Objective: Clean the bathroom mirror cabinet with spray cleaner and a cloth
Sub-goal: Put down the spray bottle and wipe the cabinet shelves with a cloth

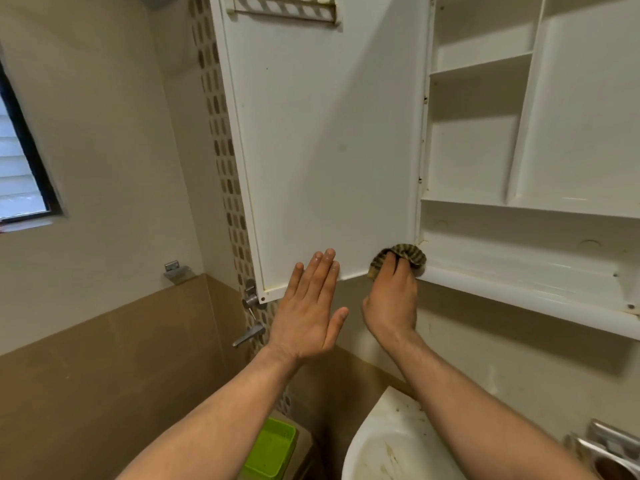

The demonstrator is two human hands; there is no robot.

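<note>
Left hand [308, 306] flat on door [329, 140] at bottom edge; right hand [391, 299] grips cloth [403, 252] at hinge corner.

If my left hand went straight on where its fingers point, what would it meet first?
The open cabinet door: the left hand points straight fingers up over its lower edge, probably touching its inner face, though depth is unclear. Further up, the slotted rack at the top comes next.

Our left hand [308, 306] lies flat on the lower edge of the open door [329, 150], which stands left of the cabinet [478, 157] and its shelves. Our right hand [393, 303] holds the cloth [403, 255] in the bottom corner where door meets cabinet. Below is the sink [377, 441], a basket [270, 452] to its left and a window [20, 168] far left.
</note>
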